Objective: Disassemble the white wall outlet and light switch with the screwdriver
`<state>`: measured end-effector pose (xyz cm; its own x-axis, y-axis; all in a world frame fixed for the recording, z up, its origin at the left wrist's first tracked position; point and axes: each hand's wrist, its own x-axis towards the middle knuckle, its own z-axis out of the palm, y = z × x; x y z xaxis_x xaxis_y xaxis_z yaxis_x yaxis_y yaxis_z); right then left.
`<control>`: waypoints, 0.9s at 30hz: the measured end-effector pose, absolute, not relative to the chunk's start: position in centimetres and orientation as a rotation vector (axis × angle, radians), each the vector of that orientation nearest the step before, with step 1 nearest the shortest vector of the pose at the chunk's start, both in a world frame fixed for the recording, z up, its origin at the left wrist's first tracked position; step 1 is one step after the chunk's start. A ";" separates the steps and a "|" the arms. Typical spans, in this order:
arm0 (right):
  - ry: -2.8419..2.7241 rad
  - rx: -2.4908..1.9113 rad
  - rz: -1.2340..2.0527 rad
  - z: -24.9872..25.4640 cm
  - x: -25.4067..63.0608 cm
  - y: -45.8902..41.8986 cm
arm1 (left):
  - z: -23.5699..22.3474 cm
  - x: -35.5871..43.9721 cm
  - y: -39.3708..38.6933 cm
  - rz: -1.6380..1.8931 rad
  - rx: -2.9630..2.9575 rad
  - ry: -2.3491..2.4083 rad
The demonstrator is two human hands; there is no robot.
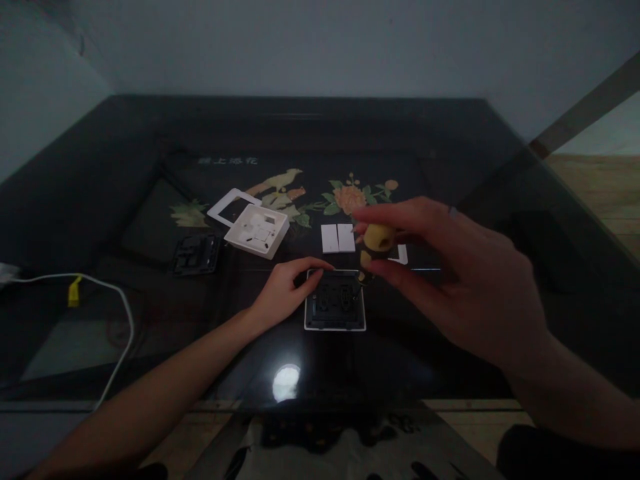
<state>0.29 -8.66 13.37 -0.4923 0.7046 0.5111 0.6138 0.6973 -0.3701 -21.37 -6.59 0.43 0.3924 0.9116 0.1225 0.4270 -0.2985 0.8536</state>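
Observation:
A wall switch (335, 308), black mechanism inside a white square box, lies on the dark tabletop in front of me. The fingers and thumb of my left hand (285, 290) grip its upper left corner. In my right hand (465, 287) is a screwdriver (379, 239) with a yellow and black handle, pinched between thumb and fingers. Its lower end slants down to the right side of the switch, near a screw position there. Whether the tip sits in a screw is too dark to tell. Just beyond the switch lie two white rocker plates (337, 239).
Left of centre are a white back box (257, 230), a white frame (234, 205) and a black switch mechanism (196, 254). Another white piece (401, 254) shows partly behind my right hand. A white cable (125, 307) with a yellow tag (74, 292) crosses the table's left side.

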 end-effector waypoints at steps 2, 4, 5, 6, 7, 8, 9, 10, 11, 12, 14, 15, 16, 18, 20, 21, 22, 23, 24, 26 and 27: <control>-2.292 -0.988 0.262 13.5 0.4 -8.7 | 0.4 -21.4 -6.6 0.805 1.888 1.150; -2.287 -0.970 0.276 13.6 0.4 -8.7 | 0.4 -21.4 -6.7 0.810 1.885 1.149; -2.268 -0.965 0.247 13.5 0.4 -8.7 | 0.5 -21.4 -6.7 0.813 1.884 1.147; -2.244 -0.965 0.202 13.5 0.3 -8.7 | 0.5 -21.4 -6.7 0.815 1.884 1.145; -2.224 -0.974 0.153 13.5 0.3 -8.7 | 0.5 -21.4 -6.7 0.816 1.884 1.143; -2.207 -0.986 0.110 13.5 0.2 -8.8 | 0.6 -21.4 -6.7 0.817 1.884 1.141; -2.199 -1.005 0.083 13.5 0.2 -8.8 | 0.6 -21.4 -6.7 0.815 1.885 1.140; -2.194 -1.022 0.075 13.5 0.1 -8.9 | 0.6 -21.4 -6.7 0.812 1.886 1.141; -2.192 -1.037 0.082 13.6 0.1 -8.9 | 0.6 -21.4 -6.7 0.809 1.887 1.143; -2.190 -1.049 0.099 13.6 0.1 -9.0 | 0.6 -21.4 -6.7 0.806 1.887 1.145; -2.209 -1.051 0.147 13.6 0.2 -9.0 | 0.5 -21.4 -6.7 0.802 1.888 1.149; -2.229 -1.042 0.179 13.6 0.2 -8.9 | 0.4 -21.3 -6.7 0.804 1.888 1.150; -2.245 -1.019 0.210 13.5 0.3 -8.9 | 0.4 -21.3 -6.7 0.807 1.889 1.151; -2.252 -0.956 0.235 13.4 0.3 -8.7 | 0.4 -21.3 -6.7 0.815 1.888 1.151; -2.216 -0.927 0.181 13.1 0.2 -8.6 | 0.4 -21.4 -6.7 0.818 1.887 1.147; -2.193 -0.936 0.141 13.0 0.1 -8.6 | 0.4 -21.4 -6.7 0.818 1.886 1.144; -2.173 -0.953 0.104 13.0 0.1 -8.6 | 0.5 -21.4 -6.7 0.816 1.886 1.141; -2.162 -0.972 0.082 12.9 0.0 -8.7 | 0.5 -21.4 -6.7 0.814 1.884 1.140; -2.161 -0.982 0.076 13.0 0.0 -8.7 | 0.5 -21.4 -6.7 0.812 1.883 1.139; -2.188 -0.986 0.094 13.1 0.0 -8.8 | 0.5 -21.4 -6.7 0.811 1.881 1.139; -2.210 -0.981 0.112 13.2 0.0 -8.8 | 0.4 -21.4 -6.7 0.810 1.880 1.138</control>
